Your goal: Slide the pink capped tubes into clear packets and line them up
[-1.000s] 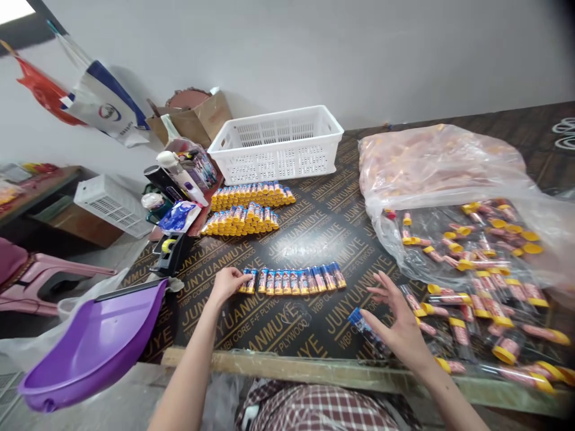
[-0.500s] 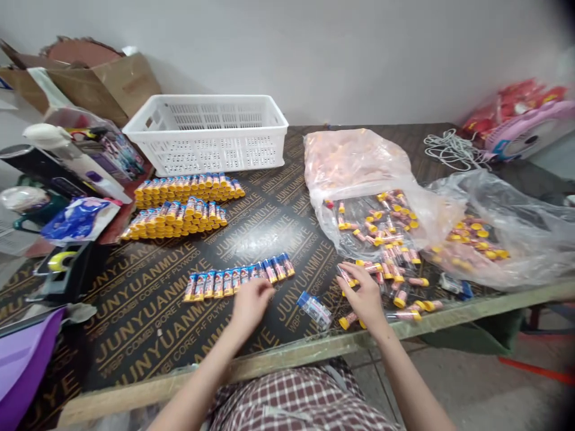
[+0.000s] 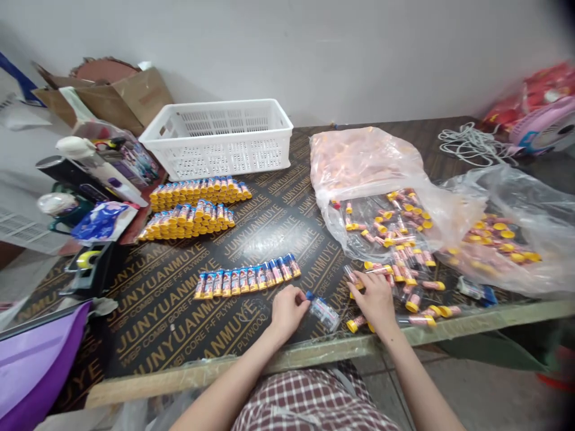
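The biggest thing here is the dark table (image 3: 274, 230), with gold words all over it. On the right side of the frame is a big, thin plastic bag (image 3: 368, 152), puffed up and pinkish, with loose tubes (image 3: 406, 272) in front of it. A white basket (image 3: 224, 157) sits up toward the top left. Below it are two piles of blue-and-yellow tubes (image 3: 193, 221), and near the middle is one neat row of tubes (image 3: 247, 278).

My right hand (image 3: 376, 296) is right of the middle, low down. Its fingers bend over a clear tube (image 3: 350, 275) with pink inside. I can't tell if I am squeezing it. My left hand (image 3: 287, 308) has its thumb and finger close together at the blue end of a small bundle (image 3: 324, 314), low in the middle. I can't tell if they have hold of it.

The bundle looks light and bendy, so its blue end seems a good place to pinch. The tube looks light too, but hard and smooth. It could roll or slip, so I think it's best held around its middle, softly, so the plastic doesn't crack.
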